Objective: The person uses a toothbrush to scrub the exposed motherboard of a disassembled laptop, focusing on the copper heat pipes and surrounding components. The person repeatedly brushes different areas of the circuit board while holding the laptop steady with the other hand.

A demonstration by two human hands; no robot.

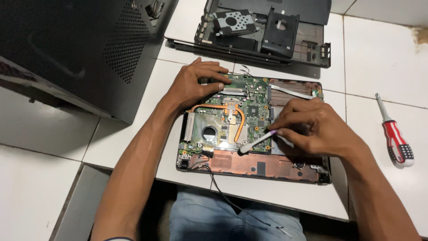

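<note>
We held the circuit board (227, 118) flat in the open laptop shell (267, 164) with our left hand (196, 85), and our right hand (312, 127) pinched a white brush (256, 142) that could, we judged, bend small parts if pressed hard.

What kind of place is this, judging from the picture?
Probably an informal electronics repair spot on a white tiled surface: an opened laptop with bare motherboard, a removed laptop cover, a red-handled screwdriver and a black computer case.
</note>
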